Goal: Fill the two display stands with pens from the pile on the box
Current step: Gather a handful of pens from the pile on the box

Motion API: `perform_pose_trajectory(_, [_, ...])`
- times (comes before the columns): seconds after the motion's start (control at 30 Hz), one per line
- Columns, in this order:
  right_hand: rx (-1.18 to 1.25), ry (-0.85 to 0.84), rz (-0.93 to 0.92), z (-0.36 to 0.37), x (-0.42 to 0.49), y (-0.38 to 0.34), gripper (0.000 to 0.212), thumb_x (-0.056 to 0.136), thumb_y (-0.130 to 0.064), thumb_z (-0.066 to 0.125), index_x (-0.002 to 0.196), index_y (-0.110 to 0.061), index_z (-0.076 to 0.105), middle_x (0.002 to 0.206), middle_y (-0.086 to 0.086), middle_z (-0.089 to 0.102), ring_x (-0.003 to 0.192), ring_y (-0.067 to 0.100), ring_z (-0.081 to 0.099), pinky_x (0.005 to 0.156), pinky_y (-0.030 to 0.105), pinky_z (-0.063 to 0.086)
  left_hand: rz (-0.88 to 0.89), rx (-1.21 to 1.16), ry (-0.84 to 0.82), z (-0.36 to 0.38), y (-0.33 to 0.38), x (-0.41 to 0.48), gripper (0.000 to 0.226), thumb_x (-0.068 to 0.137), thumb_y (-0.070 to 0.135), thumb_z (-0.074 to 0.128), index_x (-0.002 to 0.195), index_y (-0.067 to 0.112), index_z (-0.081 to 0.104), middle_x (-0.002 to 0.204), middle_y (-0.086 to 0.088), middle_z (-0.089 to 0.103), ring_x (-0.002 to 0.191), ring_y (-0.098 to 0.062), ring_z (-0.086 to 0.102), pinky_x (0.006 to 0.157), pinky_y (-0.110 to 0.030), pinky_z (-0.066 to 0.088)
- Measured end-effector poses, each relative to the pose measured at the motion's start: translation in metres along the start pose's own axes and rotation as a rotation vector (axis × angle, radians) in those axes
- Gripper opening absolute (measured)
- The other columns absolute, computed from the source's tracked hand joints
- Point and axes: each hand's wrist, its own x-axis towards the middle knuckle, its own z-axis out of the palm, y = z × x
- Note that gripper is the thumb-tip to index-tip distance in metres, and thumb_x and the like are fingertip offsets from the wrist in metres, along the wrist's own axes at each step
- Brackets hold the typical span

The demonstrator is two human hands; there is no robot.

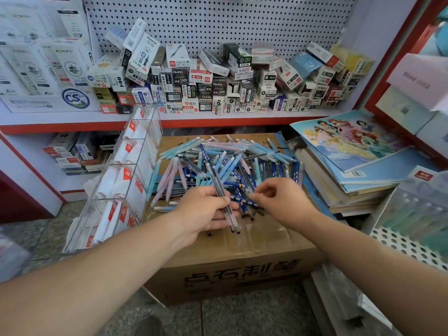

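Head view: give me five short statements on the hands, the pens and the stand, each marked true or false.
1. The left hand grips a bundle of pens. True.
2. The pen pile lies on the floor. False: it lies on top of the cardboard box.
3. The clear display stand is left of the box. True.
4. The right hand rests on the stack of books. False: it is over the pen pile, its fingers curled.
5. The shelf holds folded clothes. False: it holds small boxes.
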Motion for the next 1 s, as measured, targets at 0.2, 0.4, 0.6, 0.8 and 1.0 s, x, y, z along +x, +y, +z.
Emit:
perform_pose_trajectory(0.2, [-0.288, 0.072, 0.133, -0.006, 0.032, 0.027, 0.024, 0.091, -0.041, 0.074, 0.096, -0.019, 0.068, 0.085, -0.002, 0.069, 0.078, 0.015, 0.066, 0.077, 0.041, 0.062, -0.016, 0.05, -0.035, -0.002, -0.004, 0.0, 0.014, 0.103, 0.005, 0.057, 0.116, 0.009, 0.062, 0.098, -0.016, 0.079, 0.089, -0.028, 0.078, 0.077, -0.038, 0.063])
perform_pose_trajectory(0.4, [-0.325, 0.056, 0.197, 0.004, 0.038, 0.021, 0.029, 0.086, -0.037, 0.08, 0.092, -0.011, 0.068, 0.082, 0.005, 0.071, 0.073, 0.017, 0.067, 0.071, 0.039, 0.062, -0.003, 0.062, -0.067, -0.002, -0.006, 0.004, 0.014, 0.102, 0.004, 0.058, 0.115, 0.009, 0.063, 0.096, -0.015, 0.079, 0.088, -0.027, 0.078, 0.079, -0.04, 0.063])
perform_pose_trajectory(0.6, [-0.329, 0.022, 0.244, 0.002, 0.038, 0.018, 0.017, 0.085, -0.022, 0.077, 0.091, -0.006, 0.073, 0.085, 0.011, 0.074, 0.073, 0.022, 0.07, 0.068, 0.036, 0.062, -0.006, 0.075, -0.076, -0.002, -0.008, 0.006, 0.015, 0.102, 0.004, 0.057, 0.116, 0.009, 0.062, 0.097, -0.016, 0.079, 0.089, -0.027, 0.078, 0.079, -0.039, 0.063])
perform_pose_trajectory(0.8, [0.09, 0.059, 0.252, -0.012, 0.02, 0.014, 0.01, 0.09, -0.012, 0.075, 0.097, -0.01, 0.069, 0.079, 0.011, 0.071, 0.068, 0.021, 0.066, 0.065, 0.036, 0.059, 0.005, 0.085, -0.063, 0.0, -0.006, 0.005, 0.015, 0.104, 0.009, 0.055, 0.117, 0.015, 0.062, 0.1, -0.009, 0.079, 0.089, -0.02, 0.078, 0.07, -0.035, 0.06])
perform_pose_trajectory(1.0, [0.305, -0.196, 0.112, -0.006, -0.019, -0.008, 0.018, 0.087, -0.016, 0.081, 0.099, -0.009, 0.069, 0.075, 0.007, 0.07, 0.063, 0.014, 0.064, 0.054, 0.027, 0.051, 0.02, 0.033, -0.081, 0.003, -0.007, 0.006, 0.022, 0.099, 0.005, 0.063, 0.12, 0.01, 0.062, 0.102, -0.009, 0.079, 0.091, -0.021, 0.078, 0.071, -0.036, 0.063])
